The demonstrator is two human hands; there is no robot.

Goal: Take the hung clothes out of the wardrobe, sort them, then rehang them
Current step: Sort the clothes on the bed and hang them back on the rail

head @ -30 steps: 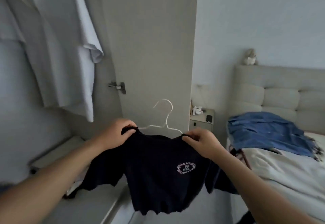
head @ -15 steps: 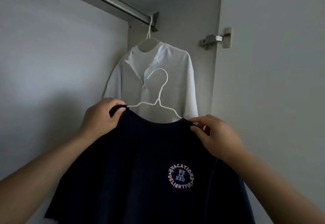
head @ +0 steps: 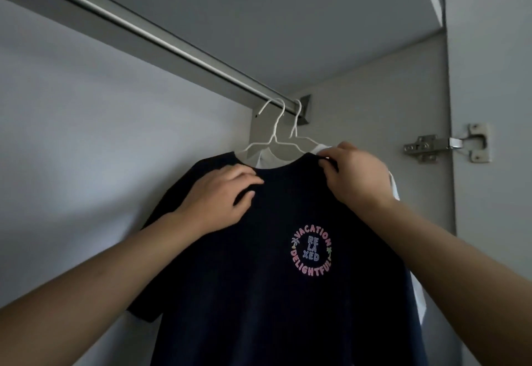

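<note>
Navy T-shirt [head: 259, 293] on white hanger [head: 273, 135], hook over wardrobe rail [head: 161, 40]. Left hand [head: 221, 196] flat on shoulder, fingers loosely spread. Right hand [head: 354, 173] pinching collar edge. White shirt [head: 394, 190] just behind.

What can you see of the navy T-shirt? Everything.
The navy T-shirt is dark, soft knit with a round pink and blue chest print. It hangs on a white wire hanger hooked over the rail, in front of a white garment. The left hand rests on one shoulder; the right hand pinches the other.
</note>
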